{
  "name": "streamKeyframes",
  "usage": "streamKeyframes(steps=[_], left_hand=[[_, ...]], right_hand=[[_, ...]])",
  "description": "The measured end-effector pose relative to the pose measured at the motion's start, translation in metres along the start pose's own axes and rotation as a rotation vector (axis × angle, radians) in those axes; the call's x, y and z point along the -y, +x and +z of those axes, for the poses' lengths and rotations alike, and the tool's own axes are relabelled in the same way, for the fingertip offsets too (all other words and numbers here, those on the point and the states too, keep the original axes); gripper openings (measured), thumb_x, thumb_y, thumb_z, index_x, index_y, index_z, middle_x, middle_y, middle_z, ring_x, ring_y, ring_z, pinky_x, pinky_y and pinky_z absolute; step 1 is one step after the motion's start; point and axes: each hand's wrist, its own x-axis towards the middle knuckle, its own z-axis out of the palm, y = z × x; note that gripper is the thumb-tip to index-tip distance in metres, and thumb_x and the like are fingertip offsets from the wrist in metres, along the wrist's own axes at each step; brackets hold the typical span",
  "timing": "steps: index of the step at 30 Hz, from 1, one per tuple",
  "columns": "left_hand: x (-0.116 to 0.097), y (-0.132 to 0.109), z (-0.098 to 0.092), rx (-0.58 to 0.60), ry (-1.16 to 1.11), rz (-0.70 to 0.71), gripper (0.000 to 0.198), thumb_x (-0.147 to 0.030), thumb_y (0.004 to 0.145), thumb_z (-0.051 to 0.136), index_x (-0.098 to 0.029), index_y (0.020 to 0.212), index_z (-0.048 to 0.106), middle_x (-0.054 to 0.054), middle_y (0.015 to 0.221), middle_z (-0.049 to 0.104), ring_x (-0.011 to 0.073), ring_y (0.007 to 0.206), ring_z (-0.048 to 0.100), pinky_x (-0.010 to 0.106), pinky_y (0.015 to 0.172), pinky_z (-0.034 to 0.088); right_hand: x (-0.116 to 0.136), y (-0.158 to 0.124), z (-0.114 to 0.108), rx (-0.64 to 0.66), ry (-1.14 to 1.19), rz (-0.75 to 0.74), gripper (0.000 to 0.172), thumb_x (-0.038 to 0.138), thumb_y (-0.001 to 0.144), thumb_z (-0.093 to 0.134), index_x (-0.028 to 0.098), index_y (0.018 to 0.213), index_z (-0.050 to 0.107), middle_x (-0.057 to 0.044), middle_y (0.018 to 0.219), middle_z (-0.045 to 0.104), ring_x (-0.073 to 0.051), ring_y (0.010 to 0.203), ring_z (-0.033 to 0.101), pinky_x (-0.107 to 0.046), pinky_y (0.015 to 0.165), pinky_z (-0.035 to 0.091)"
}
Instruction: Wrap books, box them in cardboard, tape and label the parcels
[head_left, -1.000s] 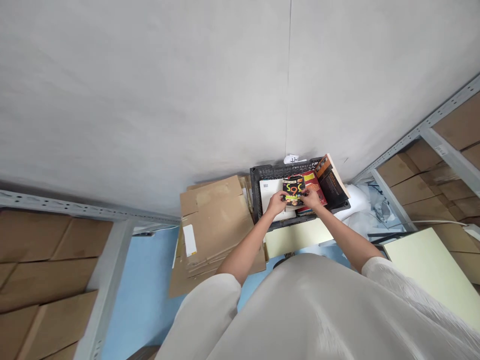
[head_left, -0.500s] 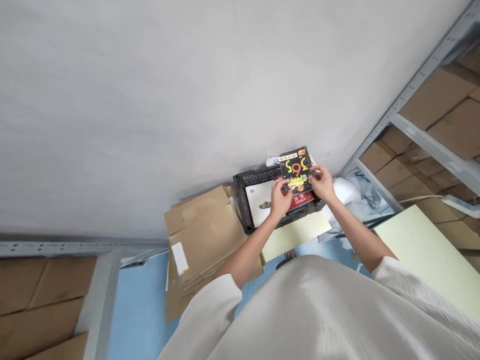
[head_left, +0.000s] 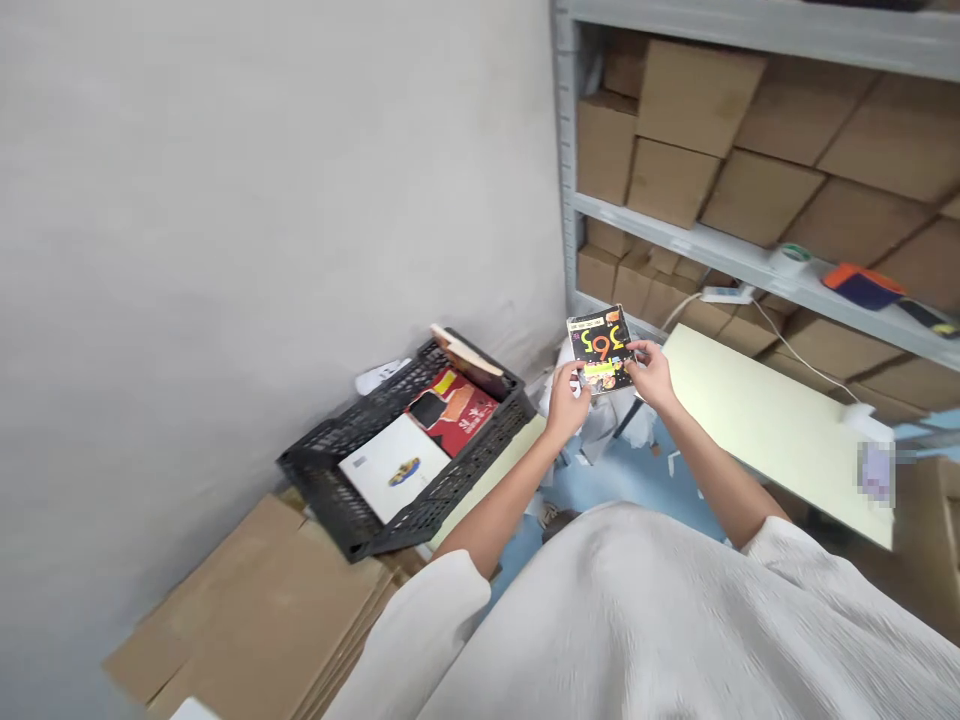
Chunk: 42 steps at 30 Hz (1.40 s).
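Storeroom corner, grey wall, metal shelving (head_left: 675, 235) full of cartons. The "365" book (head_left: 600, 349) is out of the black crate (head_left: 315, 470), held in the air to its right, with the left hand (head_left: 566, 400) and right hand (head_left: 651, 370) clamped on its lower corners. A white book (head_left: 394, 468) and a red book (head_left: 450, 408) lie in the crate. The air around the hands is open, and the pale green board (head_left: 757, 420) has its edge just beside the right hand.

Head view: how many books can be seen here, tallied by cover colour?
black book, held by left hand and right hand: 1
white book, flat in the crate: 1
red book, flat in the crate: 1
brown book, leaning at the crate's far rim: 1
Total: 4
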Motion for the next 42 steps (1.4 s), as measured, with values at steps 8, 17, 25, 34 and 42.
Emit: streamKeyframes(steps=[8, 17, 25, 34, 42], left_hand=[[-0.020, -0.016, 0.185, 0.347, -0.023, -0.039, 0.055, -0.006, 0.088, 0.064, -0.023, 0.140, 0.063, 0.010, 0.143, 0.067, 0.0215, 0.112, 0.068, 0.034, 0.097, 0.059], [-0.021, -0.015, 0.322, 0.708, 0.015, -0.133, 0.048, -0.003, 0.088, 0.063, -0.022, 0.132, 0.068, 0.009, 0.140, 0.072, 0.0211, 0.110, 0.072, 0.034, 0.097, 0.061], [-0.002, 0.015, 0.393, 0.956, 0.058, -0.088, 0.053, 0.000, 0.084, 0.064, -0.021, 0.132, 0.068, 0.011, 0.139, 0.071, 0.0210, 0.111, 0.073, 0.037, 0.101, 0.062], [0.020, 0.036, 0.432, 1.127, 0.149, -0.124, 0.051, -0.001, 0.084, 0.066, -0.020, 0.132, 0.069, 0.012, 0.144, 0.069, 0.0228, 0.114, 0.074, 0.038, 0.104, 0.061], [0.030, 0.060, 0.449, 1.233, 0.389, -0.030, 0.048, -0.010, 0.090, 0.063, -0.017, 0.138, 0.068, 0.017, 0.147, 0.069, 0.0305, 0.134, 0.067, 0.045, 0.120, 0.050]], right_hand=[[-0.101, -0.044, -0.162, -0.240, -0.011, 0.279, 0.039, 0.035, 0.079, 0.067, 0.023, 0.116, 0.065, -0.012, 0.129, 0.070, -0.026, 0.106, 0.068, -0.040, 0.088, 0.063], [-0.176, -0.078, -0.255, -0.493, 0.044, 0.528, 0.041, 0.030, 0.070, 0.061, 0.023, 0.111, 0.060, -0.013, 0.132, 0.069, -0.025, 0.102, 0.072, -0.040, 0.086, 0.064], [-0.225, -0.061, -0.286, -0.606, 0.010, 0.668, 0.043, 0.027, 0.065, 0.056, 0.024, 0.107, 0.058, -0.010, 0.129, 0.071, -0.021, 0.094, 0.071, -0.037, 0.084, 0.062], [-0.262, -0.049, -0.295, -0.600, -0.054, 0.802, 0.042, 0.023, 0.067, 0.057, 0.024, 0.109, 0.061, -0.009, 0.126, 0.073, -0.022, 0.097, 0.071, -0.037, 0.087, 0.062], [-0.297, -0.036, -0.323, -0.520, -0.362, 0.820, 0.031, 0.013, 0.077, 0.051, 0.021, 0.101, 0.069, -0.013, 0.126, 0.070, -0.026, 0.114, 0.069, -0.042, 0.110, 0.054]])
